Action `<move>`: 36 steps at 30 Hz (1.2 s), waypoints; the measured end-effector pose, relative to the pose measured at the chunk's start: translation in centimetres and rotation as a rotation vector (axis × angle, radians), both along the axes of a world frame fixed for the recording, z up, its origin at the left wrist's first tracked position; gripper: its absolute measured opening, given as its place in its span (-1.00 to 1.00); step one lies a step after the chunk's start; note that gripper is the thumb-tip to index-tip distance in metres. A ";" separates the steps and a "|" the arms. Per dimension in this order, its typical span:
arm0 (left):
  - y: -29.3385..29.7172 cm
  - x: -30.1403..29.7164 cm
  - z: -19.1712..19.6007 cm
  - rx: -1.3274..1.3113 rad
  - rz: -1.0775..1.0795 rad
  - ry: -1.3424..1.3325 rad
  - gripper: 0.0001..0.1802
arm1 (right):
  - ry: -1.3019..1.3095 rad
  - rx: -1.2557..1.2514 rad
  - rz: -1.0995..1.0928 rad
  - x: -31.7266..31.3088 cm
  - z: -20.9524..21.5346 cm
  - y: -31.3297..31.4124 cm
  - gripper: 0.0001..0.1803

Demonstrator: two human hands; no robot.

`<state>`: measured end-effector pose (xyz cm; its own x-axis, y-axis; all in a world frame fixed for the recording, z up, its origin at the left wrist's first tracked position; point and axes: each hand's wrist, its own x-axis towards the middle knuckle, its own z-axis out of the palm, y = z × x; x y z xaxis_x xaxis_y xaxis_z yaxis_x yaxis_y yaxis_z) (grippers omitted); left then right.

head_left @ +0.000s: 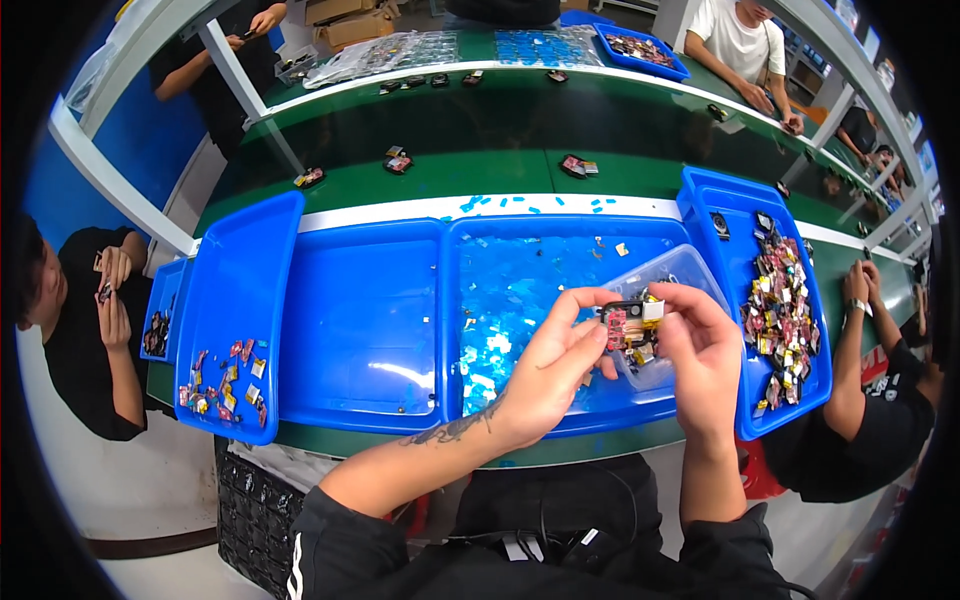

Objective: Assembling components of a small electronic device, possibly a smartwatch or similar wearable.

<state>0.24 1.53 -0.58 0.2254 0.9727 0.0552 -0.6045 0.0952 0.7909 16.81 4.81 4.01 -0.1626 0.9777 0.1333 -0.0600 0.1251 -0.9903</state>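
Between my two hands is a small electronic assembly (622, 328): a black frame with a red circuit board, wires and a silver-and-yellow battery. My left hand (540, 375) grips its left side with thumb and fingers. At its right side, the thumb and index finger of my right hand (708, 345) close on it near the battery. Partly hidden below the hands is a clear plastic box (695, 268) with small dark parts in it. That box sits over the right part of a blue tray (455, 300) strewn with small pieces of blue film.
Left of it are a bare-bottomed blue tray (360, 310) and a tilted blue tray (240, 270) with several battery-and-board parts. A blue tray (690, 190) heaped with assemblies stands right. Beyond runs a green conveyor (480, 180) carrying assemblies. Co-workers (90, 310) sit around.
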 end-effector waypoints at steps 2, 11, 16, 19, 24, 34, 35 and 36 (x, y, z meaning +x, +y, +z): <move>-0.2 0.3 0.3 0.002 0.008 -0.004 -0.69 | -0.071 0.037 0.082 -0.4 0.5 -0.1 -0.73; -0.2 0.3 1.3 0.085 0.001 0.076 -0.67 | -0.286 0.260 0.007 -0.3 0.7 0.6 -0.80; -0.2 0.0 1.1 0.076 0.022 0.162 -0.71 | -0.417 0.374 0.017 -0.3 0.7 0.8 -0.82; -0.1 -0.1 1.0 0.052 0.003 0.170 -0.73 | -0.443 0.449 -0.019 -0.5 0.8 0.8 -0.83; -0.3 0.4 1.4 -0.004 -0.008 0.101 -0.74 | -0.504 0.394 0.063 -0.7 1.5 0.7 -0.89; 0.2 -0.2 1.0 -0.039 -0.032 -0.014 -0.82 | -0.229 0.365 -0.127 -0.1 0.6 -0.5 -0.82; 0.3 -0.1 1.0 -0.033 -0.013 -0.028 -0.82 | -0.250 0.325 -0.130 0.2 0.7 -1.4 -0.87; 0.3 0.0 1.1 -0.027 0.006 -0.041 -0.82 | -0.273 0.353 -0.110 0.5 -0.1 -1.7 -0.87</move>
